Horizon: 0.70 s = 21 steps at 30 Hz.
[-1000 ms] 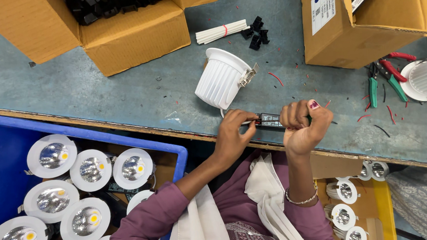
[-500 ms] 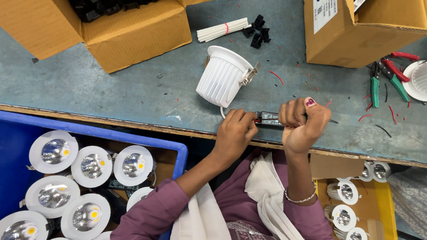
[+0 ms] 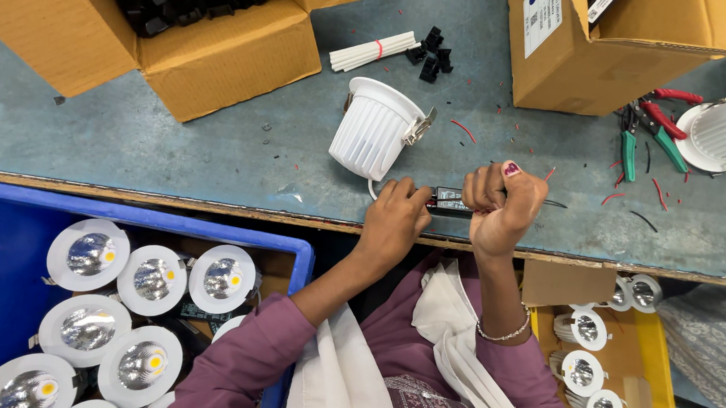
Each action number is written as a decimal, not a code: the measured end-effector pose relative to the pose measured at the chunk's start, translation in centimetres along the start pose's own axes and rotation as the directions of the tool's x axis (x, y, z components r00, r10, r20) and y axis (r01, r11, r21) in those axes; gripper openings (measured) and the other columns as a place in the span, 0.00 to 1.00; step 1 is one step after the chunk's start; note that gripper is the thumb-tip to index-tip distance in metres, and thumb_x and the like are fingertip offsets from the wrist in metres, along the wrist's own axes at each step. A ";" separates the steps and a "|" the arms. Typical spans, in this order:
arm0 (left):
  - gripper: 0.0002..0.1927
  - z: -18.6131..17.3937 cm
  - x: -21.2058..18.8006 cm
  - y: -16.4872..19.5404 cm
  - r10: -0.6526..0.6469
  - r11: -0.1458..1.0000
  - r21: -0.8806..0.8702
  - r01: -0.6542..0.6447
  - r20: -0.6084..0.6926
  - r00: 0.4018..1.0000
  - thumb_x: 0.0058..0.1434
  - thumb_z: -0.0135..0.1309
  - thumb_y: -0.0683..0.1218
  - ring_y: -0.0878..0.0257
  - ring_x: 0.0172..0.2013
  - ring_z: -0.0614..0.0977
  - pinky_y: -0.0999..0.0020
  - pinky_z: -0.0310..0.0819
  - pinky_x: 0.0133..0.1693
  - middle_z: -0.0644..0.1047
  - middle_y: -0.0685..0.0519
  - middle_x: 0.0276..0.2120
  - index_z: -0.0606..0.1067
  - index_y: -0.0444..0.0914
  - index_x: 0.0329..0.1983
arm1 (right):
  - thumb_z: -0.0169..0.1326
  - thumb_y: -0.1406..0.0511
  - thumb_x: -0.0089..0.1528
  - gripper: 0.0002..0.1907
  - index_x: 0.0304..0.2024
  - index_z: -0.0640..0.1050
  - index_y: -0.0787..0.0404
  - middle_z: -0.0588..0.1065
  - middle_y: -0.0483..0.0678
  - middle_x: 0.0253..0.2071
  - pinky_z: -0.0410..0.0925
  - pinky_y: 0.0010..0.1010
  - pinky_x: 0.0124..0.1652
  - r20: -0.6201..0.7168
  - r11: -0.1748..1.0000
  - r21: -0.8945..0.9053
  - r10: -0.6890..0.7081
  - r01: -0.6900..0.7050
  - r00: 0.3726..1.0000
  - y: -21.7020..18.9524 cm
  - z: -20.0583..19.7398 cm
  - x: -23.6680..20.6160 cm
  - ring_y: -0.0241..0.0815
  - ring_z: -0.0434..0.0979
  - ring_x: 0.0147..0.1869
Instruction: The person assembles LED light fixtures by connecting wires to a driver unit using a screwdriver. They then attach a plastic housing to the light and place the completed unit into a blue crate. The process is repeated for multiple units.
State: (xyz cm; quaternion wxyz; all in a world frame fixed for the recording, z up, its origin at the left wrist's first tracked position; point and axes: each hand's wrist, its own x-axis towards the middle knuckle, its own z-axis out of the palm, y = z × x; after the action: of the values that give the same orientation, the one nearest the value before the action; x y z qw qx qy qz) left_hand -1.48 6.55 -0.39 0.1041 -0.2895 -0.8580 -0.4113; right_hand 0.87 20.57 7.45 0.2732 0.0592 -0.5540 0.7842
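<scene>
Head view: both hands, left hand [image 3: 393, 219] and right hand [image 3: 502, 205], are closed on the black driver box [image 3: 448, 201] at the worktop's [image 3: 212, 162] near edge; its lead runs to the white downlight [image 3: 373, 131], not yet in the blue bin [image 3: 287, 253].

**Hidden, cropped, too small**

Small black driver module [image 3: 447, 200] mostly covered: one end under the left hand [image 3: 395, 221], the other inside the clenched right hand [image 3: 502, 209]; printing on it too small to make out. White wire from the white downlight housing [image 3: 374, 130] lost beneath the left hand. Just right of the module, thin dark tool tip [image 3: 552, 204] poking from the fist, handle concealed. Far right of the module, second white housing [image 3: 719, 131] cut by the frame edge. Below-left of the module, blue crate [image 3: 17, 239] and its downlights cropped at the left and bottom edges. Above-left, black parts [image 3: 191, 1] in the cardboard box cut by the top edge, shapes unclear.
</scene>
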 end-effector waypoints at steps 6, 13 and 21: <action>0.14 -0.3 0.3 0.0 0.024 1.000 -0.001 -0.024 0.063 0.998 0.53 0.60 0.41 0.49 0.42 0.76 0.55 0.74 0.41 0.72 0.47 0.38 0.76 0.38 0.44 | 0.41 0.64 0.69 0.24 0.19 0.53 0.58 0.49 0.41 0.17 0.44 0.30 0.24 -0.016 1.000 0.015 0.012 -0.012 1.000 -0.1 -0.2 0.0 0.32 0.45 0.21; 0.12 0.7 1.6 0.0 0.045 0.989 0.133 -0.070 0.185 0.982 0.51 0.59 0.38 0.45 0.46 0.77 0.54 0.76 0.42 0.74 0.43 0.41 0.76 0.36 0.40 | 0.41 0.65 0.68 0.23 0.19 0.53 0.58 0.49 0.41 0.17 0.44 0.31 0.24 -0.005 0.999 0.038 0.009 -0.009 1.000 0.0 -0.5 -0.1 0.32 0.45 0.21; 0.11 -2.6 3.2 -2.3 0.043 0.953 -0.300 0.041 0.268 0.963 0.53 0.61 0.40 0.45 0.37 0.81 0.55 0.74 0.40 0.77 0.42 0.34 0.75 0.31 0.37 | 0.41 0.64 0.68 0.23 0.18 0.54 0.58 0.50 0.41 0.17 0.44 0.30 0.24 -0.017 1.000 0.030 0.007 -0.006 1.000 -0.1 -0.6 0.1 0.32 0.44 0.21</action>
State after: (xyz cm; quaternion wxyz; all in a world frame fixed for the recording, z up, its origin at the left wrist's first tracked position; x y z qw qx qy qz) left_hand -5.54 4.73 1.15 -0.0597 -0.3560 -0.7907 -0.4944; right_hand 0.95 21.17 7.34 0.2744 0.0550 -0.5402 0.7936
